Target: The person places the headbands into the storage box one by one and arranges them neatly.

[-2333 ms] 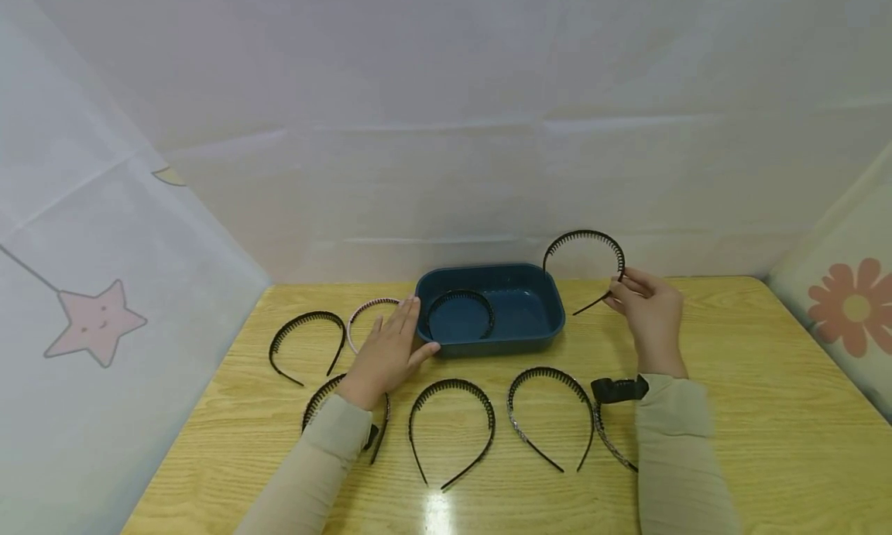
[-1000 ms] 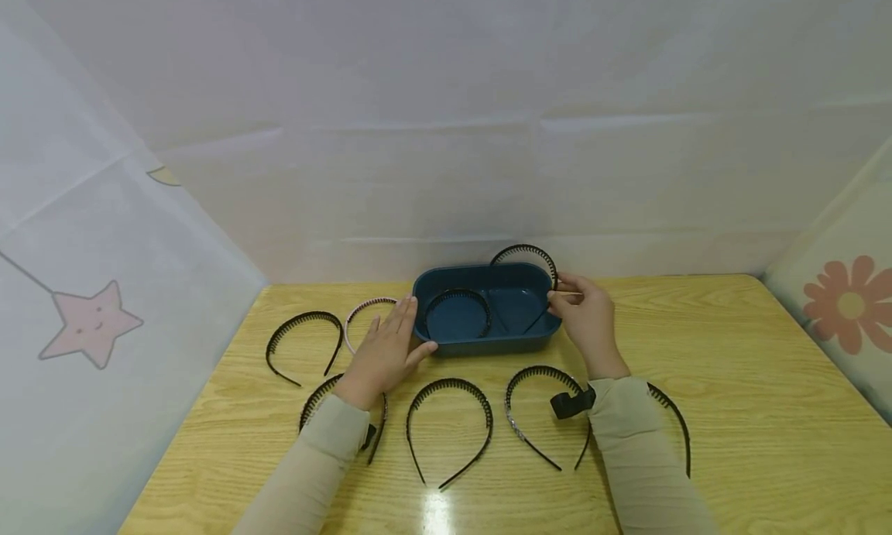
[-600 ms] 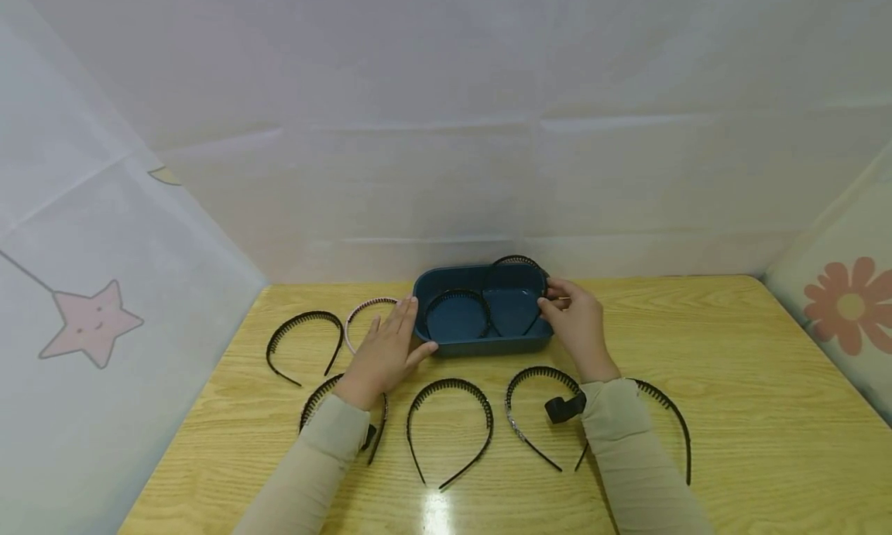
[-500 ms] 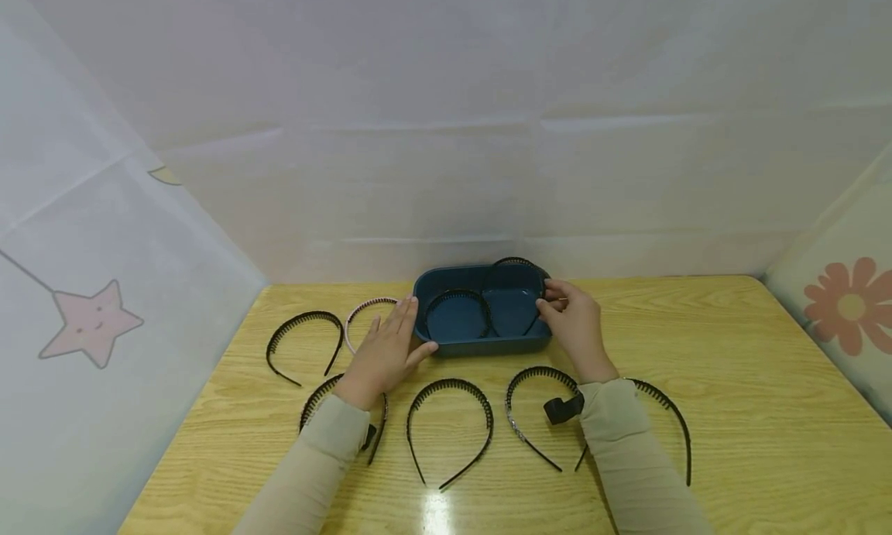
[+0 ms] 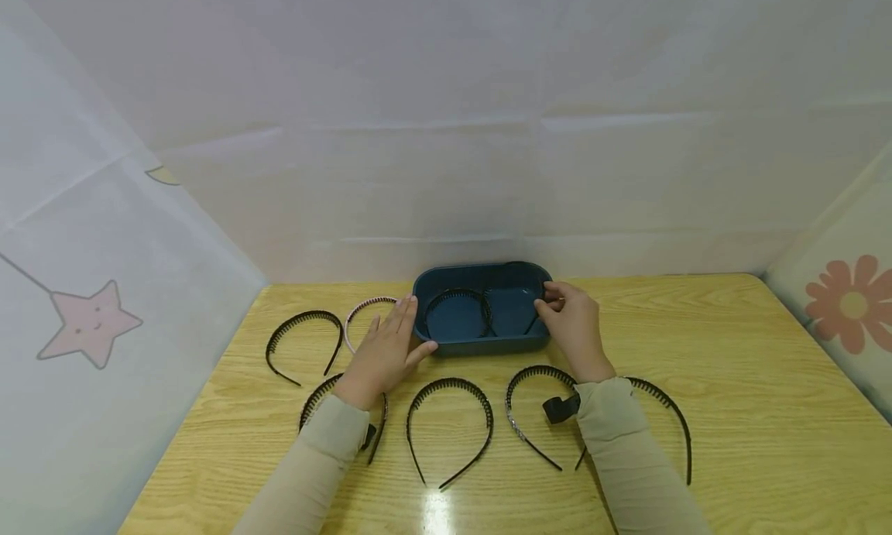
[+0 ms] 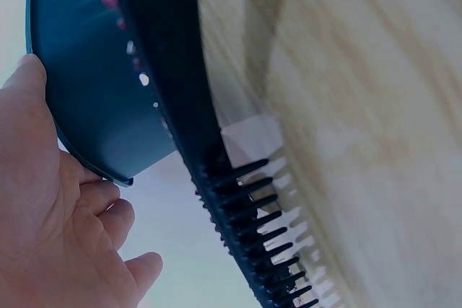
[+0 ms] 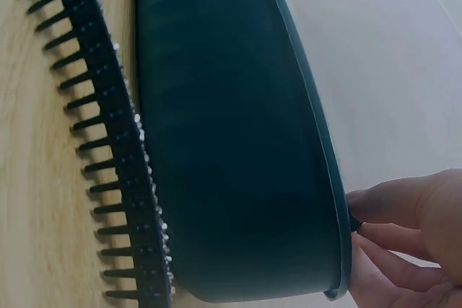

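Observation:
A dark blue plastic box (image 5: 488, 349) stands at the back of the table. My left hand (image 5: 386, 353) rests against its left end with straight fingers, thumb near the front corner. At the right end, my right hand (image 5: 577, 326) pinches a black toothed headband (image 5: 531, 324) between thumb and fingertips. That headband lies low within the box, its arc along the back wall. Another black headband (image 5: 460, 292) sits in the box's left half. In the right wrist view, a dark bit of the pinched headband (image 7: 354, 224) shows between the fingertips at the rim.
Several headbands lie on the wooden table (image 5: 766, 411): a pink-edged one (image 5: 362, 306) and a black one (image 5: 307, 316) at left, others in front, including a middle one (image 5: 449, 382) and a glittery one (image 5: 514, 423). The forearms partly cover some. A white cloth backdrop (image 5: 446, 171) hangs behind.
My right hand has brought its headband leftward from beside the box and lowered it inside; the arc has sunk to the back rim. The left hand has stayed put.

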`<state>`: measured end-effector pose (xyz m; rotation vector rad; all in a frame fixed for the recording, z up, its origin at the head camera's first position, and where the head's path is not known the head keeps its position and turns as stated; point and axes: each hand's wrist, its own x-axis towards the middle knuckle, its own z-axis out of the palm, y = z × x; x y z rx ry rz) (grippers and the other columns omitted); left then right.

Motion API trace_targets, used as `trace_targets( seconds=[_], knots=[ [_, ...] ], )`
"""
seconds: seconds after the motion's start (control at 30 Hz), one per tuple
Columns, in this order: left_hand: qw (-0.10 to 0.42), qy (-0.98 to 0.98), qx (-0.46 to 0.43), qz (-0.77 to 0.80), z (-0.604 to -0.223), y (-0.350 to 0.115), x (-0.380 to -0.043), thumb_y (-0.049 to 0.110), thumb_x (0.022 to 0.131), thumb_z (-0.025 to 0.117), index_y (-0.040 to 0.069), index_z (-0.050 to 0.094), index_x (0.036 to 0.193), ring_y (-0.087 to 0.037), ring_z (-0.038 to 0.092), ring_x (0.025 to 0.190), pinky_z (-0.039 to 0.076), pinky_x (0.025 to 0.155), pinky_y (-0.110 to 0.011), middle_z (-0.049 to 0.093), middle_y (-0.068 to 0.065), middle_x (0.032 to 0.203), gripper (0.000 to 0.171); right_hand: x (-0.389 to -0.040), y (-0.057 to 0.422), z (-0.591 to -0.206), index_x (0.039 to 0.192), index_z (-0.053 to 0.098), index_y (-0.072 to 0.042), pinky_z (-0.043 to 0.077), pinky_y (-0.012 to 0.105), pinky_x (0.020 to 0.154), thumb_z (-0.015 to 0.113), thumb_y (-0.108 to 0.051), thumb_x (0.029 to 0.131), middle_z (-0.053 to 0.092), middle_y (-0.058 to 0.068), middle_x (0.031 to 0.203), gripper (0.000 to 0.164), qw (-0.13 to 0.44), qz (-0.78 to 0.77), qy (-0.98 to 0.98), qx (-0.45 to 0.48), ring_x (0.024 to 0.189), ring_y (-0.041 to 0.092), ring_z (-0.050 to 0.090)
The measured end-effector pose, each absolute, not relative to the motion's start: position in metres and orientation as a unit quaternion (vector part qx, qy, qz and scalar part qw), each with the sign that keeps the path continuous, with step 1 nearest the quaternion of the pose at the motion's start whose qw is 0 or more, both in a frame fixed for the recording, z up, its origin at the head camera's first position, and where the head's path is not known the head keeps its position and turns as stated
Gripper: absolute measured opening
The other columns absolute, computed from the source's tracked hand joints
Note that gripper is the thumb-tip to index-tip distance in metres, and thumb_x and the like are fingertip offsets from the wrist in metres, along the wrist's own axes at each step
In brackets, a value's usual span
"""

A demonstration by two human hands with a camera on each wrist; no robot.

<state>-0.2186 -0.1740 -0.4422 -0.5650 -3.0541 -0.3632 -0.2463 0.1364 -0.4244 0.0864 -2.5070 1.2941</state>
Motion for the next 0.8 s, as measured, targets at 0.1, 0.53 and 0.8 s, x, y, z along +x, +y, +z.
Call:
trace_targets(
  seconds=[0.1, 0.53, 0.8],
  knots=[
    [0.008, -0.977, -0.181, -0.115, -0.442, -0.174, -0.219, 0.059, 0.104, 0.043, 0.004, 0.008, 0.163, -0.029, 0.013, 0.155, 0.015, 0.122, -0.061, 0.008, -0.013, 0.169, 0.088, -0.246, 0.138, -0.424, 0.125, 0.068, 0.008, 0.062, 0.046, 0.074, 0.073, -0.004, 0.093, 0.07, 0.026, 0.111, 0.035, 0.168, 0.444, -0.88, 0.031, 0.093, 0.036, 0.071],
    [0.009, -0.976, -0.182, -0.116, -0.442, -0.175, -0.22, 0.059, 0.104, 0.043, 0.004, 0.008, 0.163, -0.031, 0.013, 0.155, 0.015, 0.122, -0.061, 0.007, -0.013, 0.169, 0.088, -0.245, 0.151, -0.414, 0.112, 0.072, 0.008, 0.06, 0.051, 0.076, 0.07, -0.003, 0.094, 0.071, 0.025, 0.107, 0.021, 0.209, 0.444, -0.87, 0.048, 0.092, 0.039, 0.07],
    [0.009, -0.976, -0.181, -0.121, -0.441, -0.174, -0.219, 0.059, 0.104, 0.042, 0.003, 0.01, 0.163, -0.031, 0.014, 0.155, 0.016, 0.122, -0.061, 0.009, -0.014, 0.169, 0.087, -0.239, 0.168, -0.399, 0.121, 0.069, 0.004, 0.057, 0.053, 0.083, 0.065, -0.009, 0.099, 0.069, 0.024, 0.114, 0.026, 0.146, 0.434, -0.886, 0.067, 0.102, 0.041, 0.067]
  ],
)
